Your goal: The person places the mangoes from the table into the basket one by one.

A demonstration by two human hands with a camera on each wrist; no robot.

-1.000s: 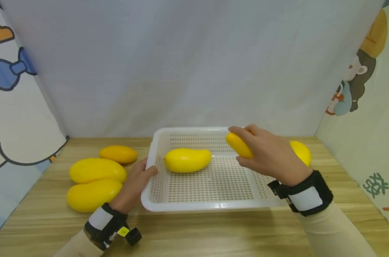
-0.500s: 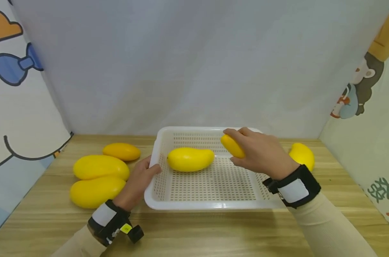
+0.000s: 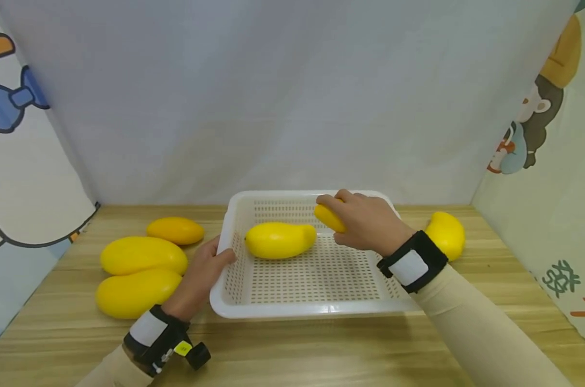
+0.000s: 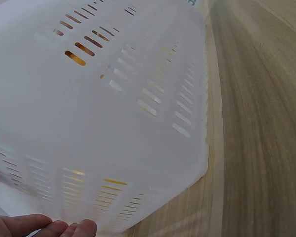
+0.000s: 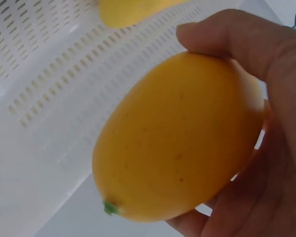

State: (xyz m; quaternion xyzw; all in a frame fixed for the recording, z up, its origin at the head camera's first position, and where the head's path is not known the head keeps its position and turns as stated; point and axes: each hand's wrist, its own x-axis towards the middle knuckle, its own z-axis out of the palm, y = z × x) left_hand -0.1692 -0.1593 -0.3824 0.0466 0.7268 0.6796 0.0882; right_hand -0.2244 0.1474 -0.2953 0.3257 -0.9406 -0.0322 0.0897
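Note:
In the head view a white slotted plastic basket (image 3: 316, 310) stands on the wooden table, one yellow mango (image 3: 279, 241) lying in its left half. My left hand (image 3: 202, 277) grips the basket's left rim, thumb on top and fingers on the outer side; these fingertips (image 4: 81, 229) show low in the left wrist view. Over the back of the basket, my right hand (image 3: 369, 223) holds a smaller orange-yellow mango (image 5: 177, 143) between thumb and fingers. A green stem end is visible on that mango in the right wrist view.
Two big yellow mangoes (image 3: 142, 256) and a smaller orange-yellow mango (image 3: 176, 230) lie left of the basket, near my left forearm. Another yellow mango (image 3: 445, 235) is on the table to the right, behind my right wrist. A pale cloth backdrop (image 3: 292, 97) rises behind the table.
My right hand has moved left over the basket, carrying the smaller mango closer to the one inside. The left hand keeps its grip on the rim.

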